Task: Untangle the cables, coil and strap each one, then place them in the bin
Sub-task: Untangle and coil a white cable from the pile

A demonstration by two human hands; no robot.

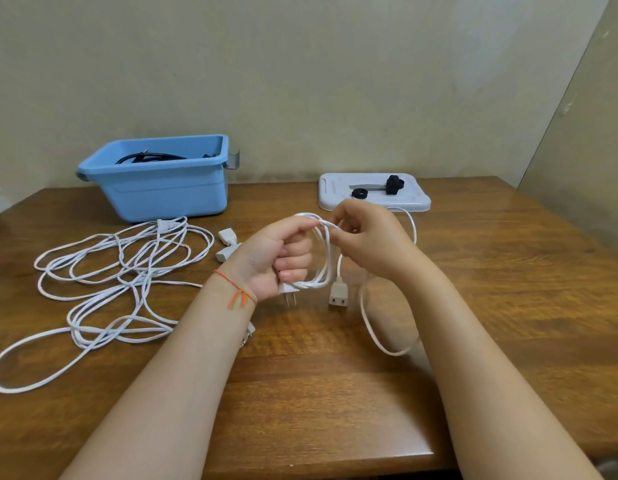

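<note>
Here, both hands hold one white cable [322, 258] above the table [335, 393].
Left hand [278, 261] grips the coil; right hand [364, 237] pinches its top, away from the bin [169, 188].

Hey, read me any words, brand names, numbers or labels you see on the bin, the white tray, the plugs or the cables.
No readable text anywhere in this view.
Blue bin: plain plastic, no label visible.
White tray: faint raised ridges only, no letters legible.
Socket end of the white cable: any moulded marks are too small to read.
Loose cables: no print visible.
</note>
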